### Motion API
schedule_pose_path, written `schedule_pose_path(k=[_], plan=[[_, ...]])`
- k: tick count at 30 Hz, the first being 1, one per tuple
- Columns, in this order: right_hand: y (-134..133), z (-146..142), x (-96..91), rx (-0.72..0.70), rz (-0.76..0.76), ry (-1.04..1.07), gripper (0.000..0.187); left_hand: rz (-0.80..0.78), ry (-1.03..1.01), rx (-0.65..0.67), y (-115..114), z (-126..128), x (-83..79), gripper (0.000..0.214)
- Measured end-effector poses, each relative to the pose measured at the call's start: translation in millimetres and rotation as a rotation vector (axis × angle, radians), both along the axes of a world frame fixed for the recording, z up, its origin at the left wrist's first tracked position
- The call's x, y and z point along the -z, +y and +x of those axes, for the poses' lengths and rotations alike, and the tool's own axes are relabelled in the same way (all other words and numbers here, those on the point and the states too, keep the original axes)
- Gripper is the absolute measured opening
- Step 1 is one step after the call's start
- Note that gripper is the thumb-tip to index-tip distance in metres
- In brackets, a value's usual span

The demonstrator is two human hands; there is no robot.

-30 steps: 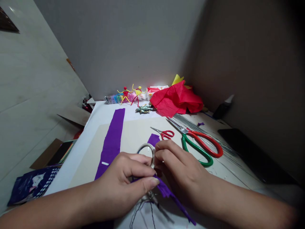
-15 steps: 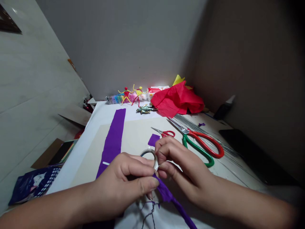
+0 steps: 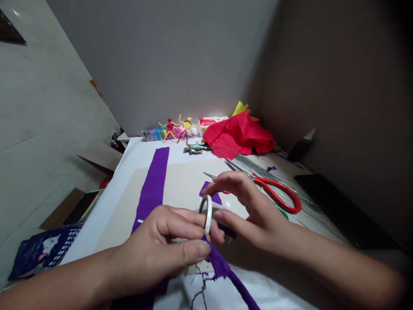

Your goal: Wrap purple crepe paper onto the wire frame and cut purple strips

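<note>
My left hand pinches the top end of a narrow purple paper strip between thumb and forefinger. The strip slants down toward the lower right. Twisted dark wire hangs below the pinch. A narrow roll of white tape stands edge-on at the left fingertips. On the right of the roll, my right hand has its thumb and forefinger spread; the forefinger tip is close to the roll's top, and I cannot tell if it touches. A purple paper square lies behind the roll, partly covered.
A long purple strip lies on the beige board. Large red-handled scissors and a bundle of grey wires rest at right. Red paper and two small wire figures are at the back. A black slab lies far right.
My right hand has opened its pinch and spread its fingers beside the tape roll. The roll has turned more edge-on. My left hand keeps its pinch on the strip.
</note>
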State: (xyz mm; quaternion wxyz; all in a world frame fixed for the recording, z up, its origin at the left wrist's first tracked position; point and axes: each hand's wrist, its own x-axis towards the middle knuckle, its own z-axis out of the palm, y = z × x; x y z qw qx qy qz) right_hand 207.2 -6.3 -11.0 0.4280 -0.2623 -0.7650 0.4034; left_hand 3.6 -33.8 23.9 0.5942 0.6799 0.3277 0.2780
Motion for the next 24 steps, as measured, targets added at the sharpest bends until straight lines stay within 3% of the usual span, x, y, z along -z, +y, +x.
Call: schedule_pose_path(k=[4, 9, 13, 15, 19, 24], plan=[[8, 1, 9.5, 0.119, 0.135, -0.069, 0.034, -0.084, -0.016, -0.144, 3, -2, 5.8, 0.015], [23, 9, 10.0, 0.262, 0.114, -0.274, 0.030, -0.193, -0.028, -0.283, 14, -3, 14.7, 0.017], [32, 16, 8.5, 0.330, 0.062, -0.502, 0.030, -0.146, 0.009, -0.373, 20, -6, 15.3, 0.013], [30, 17, 5.9, 0.369, 0.125, -0.457, 0.032, -0.135, 0.000, -0.394, 21, -7, 15.0, 0.013], [8, 10, -3.5, 0.337, 0.293, -0.126, 0.032, -0.201, -0.023, -0.419, 21, -5, 19.8, 0.015], [-12, -3, -1.7, 0.213, 0.608, -0.221, 0.039, -0.347, -0.132, -0.385, 18, 4, 28.9, 0.020]])
